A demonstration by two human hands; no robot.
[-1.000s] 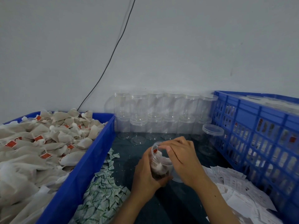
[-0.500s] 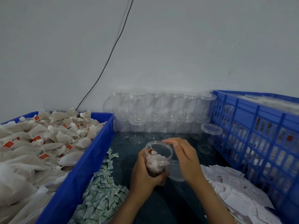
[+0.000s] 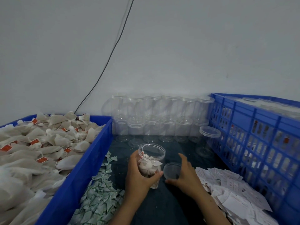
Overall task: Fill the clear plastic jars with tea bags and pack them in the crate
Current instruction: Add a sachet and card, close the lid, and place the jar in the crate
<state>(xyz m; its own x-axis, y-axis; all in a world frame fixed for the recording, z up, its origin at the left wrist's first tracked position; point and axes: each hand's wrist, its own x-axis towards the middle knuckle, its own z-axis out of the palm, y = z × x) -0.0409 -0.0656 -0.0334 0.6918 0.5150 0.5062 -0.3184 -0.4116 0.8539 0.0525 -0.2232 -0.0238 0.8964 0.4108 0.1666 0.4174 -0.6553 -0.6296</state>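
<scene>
My left hand (image 3: 139, 174) grips a clear plastic jar (image 3: 151, 155) holding several tea bags, its mouth uncovered and tilted slightly toward me. Just right of it, a clear lid (image 3: 172, 170) lies on the dark table, and my right hand (image 3: 185, 174) curls around it, thumb at the near edge and fingers at the far right side. A blue bin (image 3: 84, 161) heaped with tea bags (image 3: 40, 143) fills the left. The blue slotted crate (image 3: 253, 135) stands on the right with packed jars seen through its wall.
Empty clear jars (image 3: 155, 117) are stacked two high along the back wall, and one lidded jar (image 3: 209, 140) stands by the crate. Small green-white sachets (image 3: 100, 197) lie beside the bin. White paper slips (image 3: 230, 192) are piled at right. A black cable runs up the wall.
My right hand left the jar's mouth and dropped to the lid on the table. The left hand raised the jar slightly and tilted it.
</scene>
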